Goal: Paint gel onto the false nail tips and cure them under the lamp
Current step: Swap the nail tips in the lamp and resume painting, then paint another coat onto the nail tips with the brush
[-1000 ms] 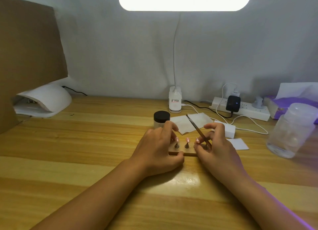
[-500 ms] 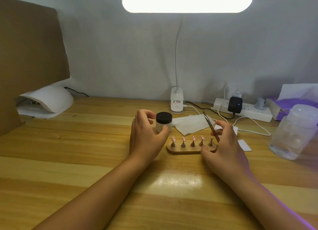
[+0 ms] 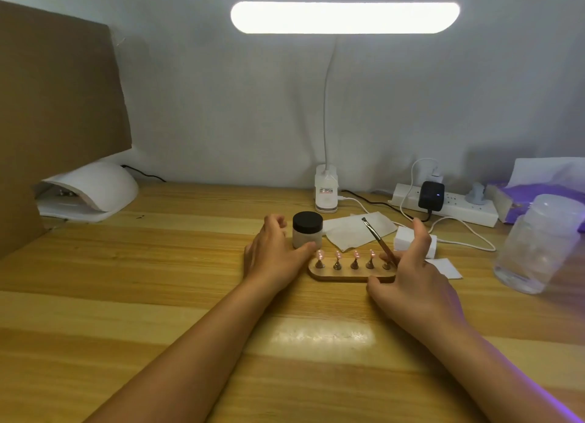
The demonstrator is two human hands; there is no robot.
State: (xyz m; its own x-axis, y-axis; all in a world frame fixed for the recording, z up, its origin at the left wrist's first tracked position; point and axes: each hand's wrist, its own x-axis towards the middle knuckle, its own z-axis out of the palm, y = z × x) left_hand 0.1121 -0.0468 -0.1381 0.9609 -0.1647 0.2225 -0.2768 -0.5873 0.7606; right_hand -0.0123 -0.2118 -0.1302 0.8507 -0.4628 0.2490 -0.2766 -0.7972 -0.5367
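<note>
On the wooden desk [image 3: 126,296], the oval wooden stand [image 3: 345,276] of pink false nail tips [image 3: 356,254] is likely light and tippy: hold its base. Right hand [image 3: 411,280] pinches a thin brown brush [image 3: 375,237]; left hand [image 3: 272,258] lies loose, empty.

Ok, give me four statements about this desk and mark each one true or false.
1. The jar has its black lid on. True.
2. The brush is held in the left hand. False: the right hand holds the brush.
3. The wooden holder sits inside the curing lamp. False: the wooden holder lies on the table in the open, and the curing lamp stands at the far left.
4. The desk lamp is lit. True.
</note>
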